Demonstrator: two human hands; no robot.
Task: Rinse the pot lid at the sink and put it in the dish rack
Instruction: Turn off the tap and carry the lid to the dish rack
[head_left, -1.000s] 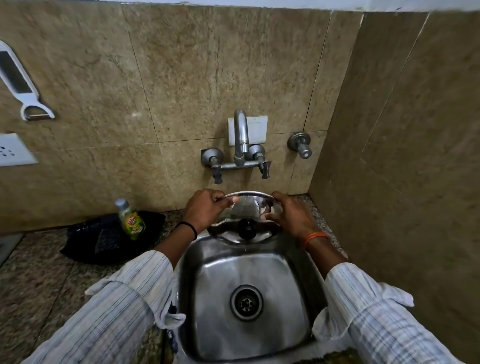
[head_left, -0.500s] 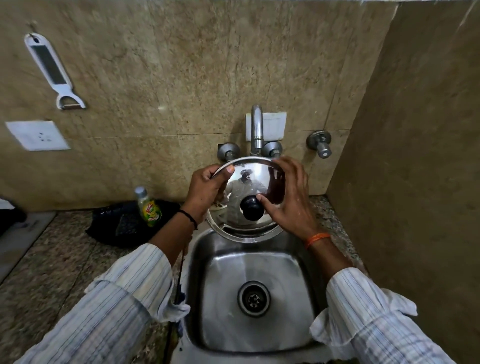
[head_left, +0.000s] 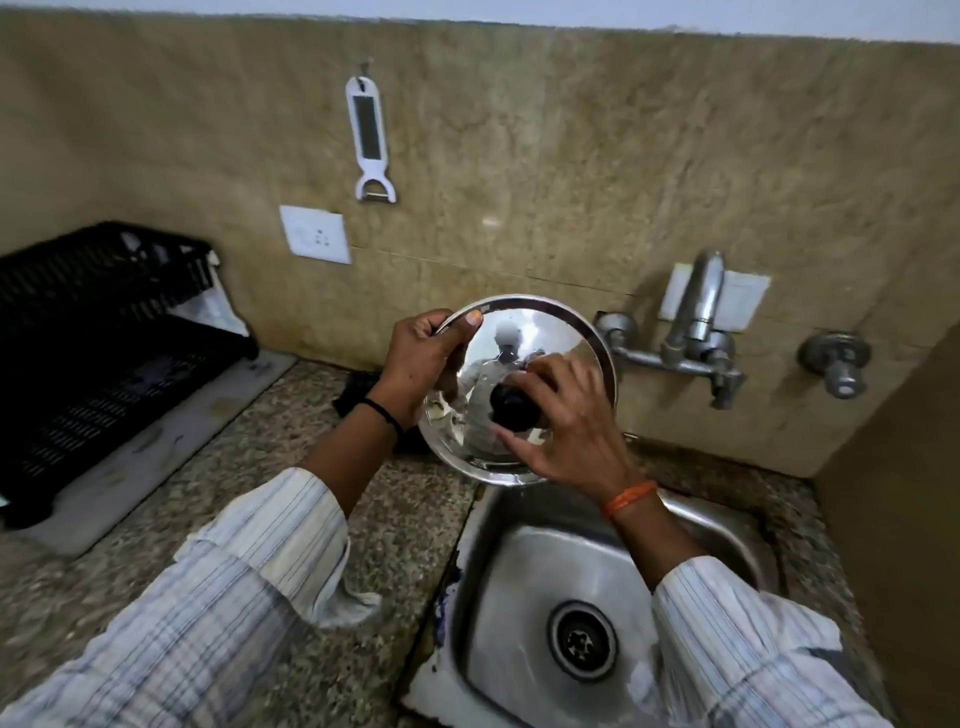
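As view swung left, pot lid (head_left: 540, 332) raised, left hand (head_left: 421, 358) clamped on rim, right hand (head_left: 571, 431) gripping knob

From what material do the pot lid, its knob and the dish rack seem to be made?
Pot lid: probably polished stainless steel, since it mirrors the room and the person. Its knob: matte black, likely plastic, though partly covered by the right hand. Dish rack: black, dull, with a slotted grid, so probably moulded plastic; blur leaves this open.
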